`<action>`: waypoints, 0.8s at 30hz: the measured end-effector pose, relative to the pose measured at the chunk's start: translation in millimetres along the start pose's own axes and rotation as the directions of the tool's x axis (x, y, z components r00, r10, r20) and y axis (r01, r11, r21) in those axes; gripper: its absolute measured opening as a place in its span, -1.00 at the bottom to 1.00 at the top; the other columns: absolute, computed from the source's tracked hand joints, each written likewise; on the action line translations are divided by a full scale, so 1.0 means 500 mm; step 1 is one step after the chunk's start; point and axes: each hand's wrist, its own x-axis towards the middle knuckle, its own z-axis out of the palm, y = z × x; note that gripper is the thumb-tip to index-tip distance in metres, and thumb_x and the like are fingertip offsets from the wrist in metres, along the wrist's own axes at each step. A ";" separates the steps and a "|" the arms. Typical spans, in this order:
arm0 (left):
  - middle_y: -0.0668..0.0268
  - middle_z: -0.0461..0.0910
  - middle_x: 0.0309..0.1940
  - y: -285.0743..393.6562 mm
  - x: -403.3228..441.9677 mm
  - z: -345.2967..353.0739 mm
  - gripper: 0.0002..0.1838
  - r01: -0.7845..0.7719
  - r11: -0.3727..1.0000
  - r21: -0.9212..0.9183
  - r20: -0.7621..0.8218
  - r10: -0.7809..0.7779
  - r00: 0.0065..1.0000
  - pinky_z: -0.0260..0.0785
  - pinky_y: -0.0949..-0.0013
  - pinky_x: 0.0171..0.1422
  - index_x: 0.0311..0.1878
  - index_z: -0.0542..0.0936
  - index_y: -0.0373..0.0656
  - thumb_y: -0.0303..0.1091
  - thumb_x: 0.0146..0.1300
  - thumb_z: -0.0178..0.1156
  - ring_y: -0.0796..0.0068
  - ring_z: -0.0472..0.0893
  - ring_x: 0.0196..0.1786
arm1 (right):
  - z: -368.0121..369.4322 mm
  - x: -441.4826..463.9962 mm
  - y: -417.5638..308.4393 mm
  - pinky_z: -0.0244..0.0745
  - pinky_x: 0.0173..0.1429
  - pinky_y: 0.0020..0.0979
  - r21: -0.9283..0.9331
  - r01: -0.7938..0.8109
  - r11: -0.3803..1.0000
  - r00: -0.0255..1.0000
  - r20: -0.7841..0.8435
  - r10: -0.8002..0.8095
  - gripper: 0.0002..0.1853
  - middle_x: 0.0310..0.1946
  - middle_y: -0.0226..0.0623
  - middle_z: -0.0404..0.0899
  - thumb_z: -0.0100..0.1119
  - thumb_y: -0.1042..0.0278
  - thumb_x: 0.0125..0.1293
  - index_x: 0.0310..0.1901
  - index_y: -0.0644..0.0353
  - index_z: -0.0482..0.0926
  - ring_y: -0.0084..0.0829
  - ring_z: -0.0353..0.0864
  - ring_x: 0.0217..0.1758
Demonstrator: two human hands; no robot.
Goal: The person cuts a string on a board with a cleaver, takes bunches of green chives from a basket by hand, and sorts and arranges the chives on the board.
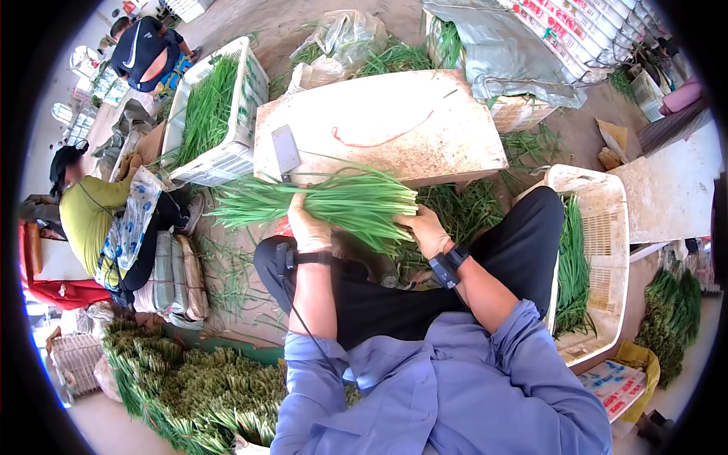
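A thick bunch of long green garlic chives (341,199) lies across both my hands, above my lap. My left hand (309,227) is wrapped round the middle of the bunch from below, its fingers partly hidden by the leaves. At the pale cut ends on the right, my right hand (426,230) has its fingers closed on the stalks. Just beyond the bunch is a worn white table (379,102), on which rest a cleaver (286,150) with a broad grey blade and a curved red tie (379,144).
White crates of chives stand at left (244,121) and right (607,250). Tied bundles (220,387) cover the floor at lower left. A co-worker in a yellow-green top (95,216) sits at left; another person (144,53) bends over farther back. Loose leaves litter the floor.
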 end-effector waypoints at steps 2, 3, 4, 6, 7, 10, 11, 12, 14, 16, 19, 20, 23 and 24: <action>0.23 0.74 -0.03 -0.002 0.004 -0.006 -0.76 0.003 1.000 0.001 -0.010 -0.003 1.000 0.60 -0.05 0.24 0.07 0.69 -0.14 -0.27 0.44 0.26 0.12 0.72 0.01 | 0.002 -0.009 0.004 0.74 -0.02 -0.34 0.024 0.016 1.000 0.999 -0.033 -0.015 -0.63 -0.04 -0.20 0.79 0.51 0.52 0.35 0.13 0.34 0.63 -0.39 0.82 -0.11; 0.22 0.74 -0.02 0.001 0.004 -0.006 -0.75 0.006 1.000 0.002 -0.009 -0.006 1.000 0.60 -0.06 0.24 0.08 0.69 -0.14 -0.26 0.44 0.26 0.12 0.72 0.02 | -0.002 -0.010 0.008 0.74 -0.03 -0.35 0.035 0.026 0.999 0.998 -0.051 -0.024 -0.65 -0.05 -0.23 0.80 0.52 0.52 0.34 0.12 0.30 0.65 -0.41 0.82 -0.10; 0.21 0.74 -0.01 0.002 0.004 -0.004 -0.74 0.009 1.000 0.004 -0.008 -0.009 1.000 0.60 -0.06 0.24 0.09 0.69 -0.13 -0.25 0.44 0.25 0.12 0.72 0.02 | -0.010 -0.004 0.012 0.72 -0.05 -0.38 0.048 0.004 0.999 0.999 -0.050 -0.002 -0.67 -0.06 -0.27 0.80 0.52 0.51 0.35 0.10 0.27 0.66 -0.43 0.82 -0.11; 0.18 0.73 0.03 0.003 0.002 -0.006 -0.72 0.011 1.000 0.013 -0.006 -0.011 1.000 0.60 -0.08 0.24 0.12 0.69 -0.13 -0.24 0.44 0.25 0.10 0.71 0.03 | -0.020 0.001 0.011 0.68 -0.09 -0.42 0.075 -0.039 0.996 0.998 -0.047 0.042 -0.70 -0.09 -0.36 0.81 0.52 0.49 0.35 0.07 0.19 0.68 -0.48 0.81 -0.12; 0.17 0.73 0.04 0.004 0.003 -0.007 -0.71 0.013 1.000 0.018 -0.004 -0.012 1.000 0.59 -0.08 0.25 0.13 0.69 -0.13 -0.24 0.44 0.24 0.09 0.71 0.04 | -0.023 -0.002 0.010 0.66 -0.10 -0.44 0.082 -0.044 0.996 0.997 -0.055 0.048 -0.73 -0.11 -0.39 0.81 0.52 0.49 0.35 0.04 0.17 0.70 -0.50 0.80 -0.13; 0.13 0.72 0.07 -0.002 0.006 -0.004 -0.69 -0.009 1.000 0.023 -0.040 0.010 0.999 0.58 -0.10 0.28 0.15 0.68 -0.15 -0.24 0.45 0.22 0.04 0.71 0.06 | -0.029 -0.007 0.012 0.63 -0.13 -0.49 0.065 -0.025 0.998 0.996 -0.084 0.030 -0.82 -0.16 -0.44 0.81 0.51 0.49 0.36 -0.05 0.14 0.73 -0.53 0.78 -0.18; 0.13 0.72 0.07 -0.003 0.006 -0.005 -0.68 -0.014 1.000 0.027 -0.052 0.015 0.999 0.58 -0.10 0.29 0.15 0.68 -0.16 -0.24 0.45 0.22 0.04 0.71 0.07 | -0.028 -0.007 0.015 0.63 -0.14 -0.48 0.036 0.003 0.999 0.995 -0.101 0.000 -0.85 -0.18 -0.42 0.81 0.49 0.50 0.36 -0.09 0.16 0.74 -0.53 0.78 -0.19; 0.11 0.73 0.08 -0.004 0.012 -0.012 -0.67 0.000 1.000 0.017 -0.061 0.001 0.998 0.57 -0.10 0.31 0.14 0.68 -0.18 -0.22 0.45 0.22 0.04 0.71 0.09 | -0.028 -0.007 0.018 0.63 -0.15 -0.48 0.007 0.031 0.999 0.993 -0.116 -0.030 -0.89 -0.20 -0.39 0.81 0.48 0.51 0.36 -0.13 0.19 0.74 -0.53 0.78 -0.21; 0.09 0.74 0.09 -0.003 0.026 -0.025 -0.64 0.027 1.000 -0.002 -0.078 -0.027 0.997 0.57 -0.09 0.34 0.13 0.68 -0.22 -0.19 0.44 0.22 0.04 0.71 0.12 | -0.041 -0.008 0.012 0.64 -0.17 -0.47 -0.124 0.079 0.989 0.991 -0.099 -0.091 -0.93 -0.24 -0.34 0.81 0.46 0.54 0.35 -0.18 0.24 0.74 -0.52 0.78 -0.24; 0.08 0.73 0.11 0.002 0.032 -0.043 -0.61 0.042 0.998 -0.044 -0.029 -0.044 0.999 0.52 -0.08 0.36 0.13 0.69 -0.22 -0.15 0.45 0.17 0.02 0.69 0.15 | -0.057 -0.020 -0.009 0.65 -0.20 -0.45 -0.228 0.154 0.961 0.977 -0.110 -0.183 -0.93 -0.33 -0.26 0.79 0.44 0.57 0.30 -0.22 0.33 0.73 -0.49 0.78 -0.29; 0.04 0.71 0.18 0.016 0.047 -0.064 -0.54 0.067 0.993 -0.095 0.026 -0.065 0.998 0.48 -0.12 0.41 0.16 0.67 -0.26 -0.08 0.47 0.10 -0.04 0.66 0.21 | -0.173 0.009 -0.018 0.71 -0.10 -0.17 -0.872 0.102 0.478 0.854 -0.169 -0.491 -0.89 -0.31 -0.11 0.84 0.40 0.41 0.28 -0.22 0.25 0.77 -0.18 0.87 -0.22; 0.03 0.71 0.19 0.020 0.038 -0.055 -0.52 0.043 0.995 -0.092 -0.015 -0.045 0.999 0.48 -0.15 0.42 0.18 0.67 -0.27 -0.06 0.47 0.10 -0.05 0.66 0.22 | -0.213 0.008 -0.029 0.71 -0.04 -0.11 -0.977 -0.074 0.202 0.897 -0.154 -0.415 -0.85 -0.27 -0.08 0.84 0.36 0.38 0.30 -0.17 0.23 0.76 -0.10 0.86 -0.15; 0.02 0.69 0.23 0.021 0.034 -0.054 -0.47 0.027 0.998 -0.057 -0.012 -0.028 1.000 0.45 -0.20 0.45 0.22 0.63 -0.27 0.01 0.48 0.09 -0.07 0.64 0.26 | -0.234 0.001 -0.033 0.69 0.20 -0.08 -0.919 -0.311 -0.243 0.950 -0.304 -0.065 -0.43 0.11 0.08 0.78 0.28 0.35 0.35 0.38 0.25 0.47 0.07 0.78 0.20; 0.02 0.68 0.24 0.020 0.037 -0.058 -0.45 0.028 0.999 -0.041 0.009 -0.028 1.000 0.44 -0.21 0.46 0.24 0.62 -0.26 0.04 0.49 0.09 -0.07 0.64 0.27 | -0.214 -0.002 -0.030 0.67 0.25 -0.10 -0.964 -0.204 -0.173 0.979 -0.205 -0.013 -0.32 0.19 0.10 0.74 0.35 0.33 0.32 0.46 0.25 0.40 0.03 0.76 0.26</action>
